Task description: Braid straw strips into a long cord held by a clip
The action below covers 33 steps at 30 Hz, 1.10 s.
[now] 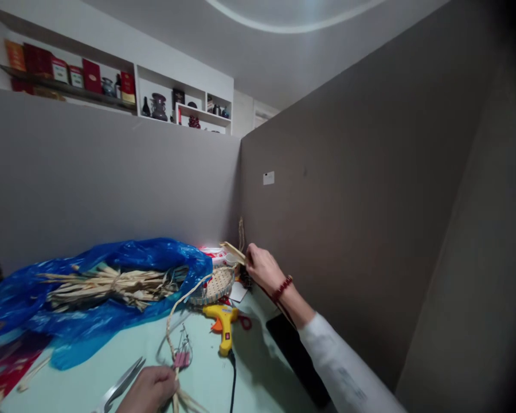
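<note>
My right hand [261, 267] reaches to the far right corner of the table and pinches a flat pale strip [233, 252] next to a small woven basket piece [216, 285]. A red bead bracelet sits on that wrist. My left hand [148, 390] rests at the near edge, closed around a bundle of pale straw strands [175, 321] that loop up toward the basket piece. A pink binder clip [181, 359] is clamped on the strands just above the left hand.
A yellow glue gun [223, 321] with a black cord lies mid-table. Metal scissors [120, 385] lie by the left hand. A blue plastic bag [112, 298] holds dried husks [112, 285]. Grey partition walls [327, 218] enclose the light green table [206, 373]. A black phone [296, 355] lies at right.
</note>
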Each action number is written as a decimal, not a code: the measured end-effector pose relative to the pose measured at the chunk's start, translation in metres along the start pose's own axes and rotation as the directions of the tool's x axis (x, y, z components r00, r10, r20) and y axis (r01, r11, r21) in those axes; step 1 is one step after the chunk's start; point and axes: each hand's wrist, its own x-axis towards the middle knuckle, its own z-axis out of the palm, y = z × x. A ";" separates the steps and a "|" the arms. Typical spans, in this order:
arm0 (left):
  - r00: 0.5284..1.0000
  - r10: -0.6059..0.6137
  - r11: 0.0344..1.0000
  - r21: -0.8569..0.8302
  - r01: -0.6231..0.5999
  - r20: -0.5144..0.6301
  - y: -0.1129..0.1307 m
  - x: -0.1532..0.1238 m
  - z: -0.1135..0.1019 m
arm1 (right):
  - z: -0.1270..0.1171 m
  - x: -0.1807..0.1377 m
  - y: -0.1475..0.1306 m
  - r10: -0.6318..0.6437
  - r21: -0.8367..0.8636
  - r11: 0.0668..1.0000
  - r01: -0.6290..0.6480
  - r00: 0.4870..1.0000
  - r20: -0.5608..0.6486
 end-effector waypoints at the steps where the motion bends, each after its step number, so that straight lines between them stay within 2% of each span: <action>1: 1.000 -0.009 1.000 -0.015 0.009 -0.006 0.001 -0.001 0.001 | 0.003 -0.013 -0.010 -0.081 0.081 0.994 0.079 0.997 0.016; 3: 0.999 -0.029 0.999 -0.039 0.028 -0.027 0.004 -0.003 0.002 | 0.019 -0.042 -0.029 -0.203 0.220 0.957 0.190 0.978 0.041; 5: 0.997 -0.057 0.997 -0.055 0.053 -0.060 0.006 -0.004 0.003 | 0.042 -0.068 -0.044 -0.267 0.309 0.922 0.234 0.962 0.066; 8: 0.992 -0.098 0.992 -0.088 0.092 -0.076 0.009 -0.005 0.004 | 0.070 -0.090 -0.057 -0.302 0.473 0.852 0.224 0.948 0.096; 11: 0.992 -0.118 0.986 -0.121 0.112 -0.044 0.014 -0.007 0.004 | 0.079 -0.096 -0.061 -0.342 0.640 0.754 0.147 0.920 0.192; 13: 0.991 -0.129 0.983 -0.134 0.124 -0.023 0.018 -0.010 0.002 | 0.079 -0.097 -0.062 -0.342 0.627 0.771 0.116 0.905 0.253; 18: 0.981 -0.194 0.968 -0.160 0.195 0.019 0.023 -0.015 -0.003 | 0.084 -0.103 -0.062 -0.246 0.412 0.903 0.119 0.931 0.269; 22: 0.981 -0.193 0.966 -0.171 0.195 0.031 0.020 -0.016 -0.004 | 0.090 -0.106 -0.063 -0.262 0.418 0.900 0.126 0.921 0.287; 28: 0.982 -0.170 0.964 -0.192 0.182 0.080 0.015 -0.016 -0.005 | 0.092 -0.104 -0.061 -0.219 0.427 0.903 0.050 0.908 0.356; 33: 0.979 -0.172 0.955 -0.226 0.193 0.111 0.010 -0.015 -0.007 | 0.095 -0.107 -0.062 -0.193 0.412 0.911 0.029 0.912 0.363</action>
